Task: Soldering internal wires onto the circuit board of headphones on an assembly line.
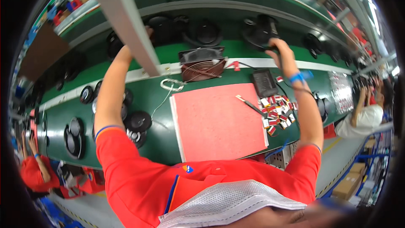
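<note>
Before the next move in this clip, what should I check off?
1. Left hand fully visible: not ok; the gray post covers much of it.
2. Left-hand grip: cannot tell.
3. Right hand unobstructed by the post: ok.
4. Blue wristband on right wrist: ok.
5. Both hands off the pink mat: ok.
6. Mat free of tools: not ok; a slim dark-handled tool lies toward its right edge.

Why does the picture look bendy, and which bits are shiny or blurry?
Head view: a fisheye lens bends the white rail and leaves dark corners; head view: the clear plastic sheet and strip lights shine; head view: a blue smudge at lower right is too blurry to name.
</note>
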Available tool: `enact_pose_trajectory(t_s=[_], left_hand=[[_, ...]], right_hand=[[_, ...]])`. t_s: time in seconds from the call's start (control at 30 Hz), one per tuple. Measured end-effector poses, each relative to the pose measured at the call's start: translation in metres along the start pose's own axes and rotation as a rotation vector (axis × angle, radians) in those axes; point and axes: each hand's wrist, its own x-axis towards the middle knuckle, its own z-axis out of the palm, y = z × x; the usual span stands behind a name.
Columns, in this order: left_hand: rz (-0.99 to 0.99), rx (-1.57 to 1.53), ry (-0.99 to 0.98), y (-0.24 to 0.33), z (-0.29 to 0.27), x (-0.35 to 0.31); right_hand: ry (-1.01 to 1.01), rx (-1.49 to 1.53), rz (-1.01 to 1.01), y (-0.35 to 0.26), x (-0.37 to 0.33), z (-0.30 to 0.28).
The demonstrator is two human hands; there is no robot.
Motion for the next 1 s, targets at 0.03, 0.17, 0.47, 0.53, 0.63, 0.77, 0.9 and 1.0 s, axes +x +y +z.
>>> enact_pose_trajectory(t_s=[0.03,0.17,0.47,0.53,0.63,0.77,0.9,1.0], left_hand=[[0.011,0.164,0.114,-0.005,-0.003,-0.008],[-0.192,-0.101,-0.009,-0.036,-0.081,-0.014],[-0.906,-0.410,0.443,0.008,-0.284,-0.280],[-0.739,-0.207,0.452,0.041,-0.303,-0.354],[-0.989,-0.966,0.323,0.114,-0.299,-0.366],[-1.132,-1.614,0.002,0.254,-0.257,-0.226],[-0.756,-1.894,-0.472,0.288,-0.215,-0.162],[-0.559,-1.052,-0.152,0.298,-0.203,-0.160]], right_hand=[[-0.003,-0.016,-0.024,0.014,0.010,0.015],[0.012,0.029,0.075,0.017,0.017,0.036],[-0.222,0.024,0.051,-0.120,-0.102,-0.048],[-0.240,-0.001,0.028,-0.129,-0.121,-0.045],[-0.243,0.002,0.007,-0.139,-0.129,-0.034],[-0.128,0.109,-0.004,-0.167,-0.118,-0.009],[-0.068,0.320,-0.041,-0.186,-0.116,0.002],[-0.122,0.262,-0.011,-0.177,-0.130,0.000]])
